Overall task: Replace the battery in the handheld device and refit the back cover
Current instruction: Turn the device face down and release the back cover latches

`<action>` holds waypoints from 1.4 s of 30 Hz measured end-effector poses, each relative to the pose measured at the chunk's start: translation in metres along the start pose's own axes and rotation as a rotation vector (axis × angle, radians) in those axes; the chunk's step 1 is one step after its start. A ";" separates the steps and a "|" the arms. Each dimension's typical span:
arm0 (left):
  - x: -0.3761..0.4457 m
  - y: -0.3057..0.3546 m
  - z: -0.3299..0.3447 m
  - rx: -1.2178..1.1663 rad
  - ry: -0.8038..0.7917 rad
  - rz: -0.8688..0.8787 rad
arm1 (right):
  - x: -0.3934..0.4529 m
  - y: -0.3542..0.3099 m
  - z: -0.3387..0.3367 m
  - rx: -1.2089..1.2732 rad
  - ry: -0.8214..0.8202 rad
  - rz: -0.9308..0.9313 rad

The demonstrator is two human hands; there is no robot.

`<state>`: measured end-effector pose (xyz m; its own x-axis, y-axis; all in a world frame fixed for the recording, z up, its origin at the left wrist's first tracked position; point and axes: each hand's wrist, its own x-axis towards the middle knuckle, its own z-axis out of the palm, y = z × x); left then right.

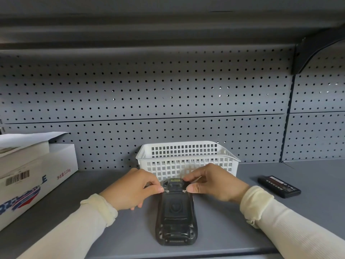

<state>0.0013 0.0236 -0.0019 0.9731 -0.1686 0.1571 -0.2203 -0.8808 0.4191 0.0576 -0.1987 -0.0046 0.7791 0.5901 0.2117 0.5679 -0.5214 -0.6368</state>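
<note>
The black handheld device (176, 214) lies face down on the grey shelf, its back cover (175, 206) on it. My left hand (133, 187) pinches a small metal latch at the cover's upper left corner. My right hand (214, 182) pinches the matching latch at the upper right corner. Both hands rest at the device's far end, fingers curled around its sides. A flat black battery (279, 186) with a red and white label lies loose on the shelf to the right, apart from both hands.
A white slotted plastic basket (186, 157) stands just behind the device against the grey pegboard wall (149, 90). A white cardboard box (28, 176) with a barcode sits at the left. The shelf's front edge (186, 256) runs close below the device.
</note>
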 end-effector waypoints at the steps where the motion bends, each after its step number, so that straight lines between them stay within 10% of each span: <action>1: 0.001 -0.001 0.000 -0.024 0.007 0.005 | 0.000 0.000 0.000 -0.018 0.009 0.000; 42: 0.016 -0.005 0.004 -0.019 0.129 0.187 | -0.002 -0.002 0.005 -0.196 0.137 -0.183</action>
<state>0.0180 0.0241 -0.0050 0.8989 -0.2689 0.3460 -0.3981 -0.8311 0.3884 0.0534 -0.1955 -0.0078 0.6803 0.6036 0.4157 0.7320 -0.5313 -0.4264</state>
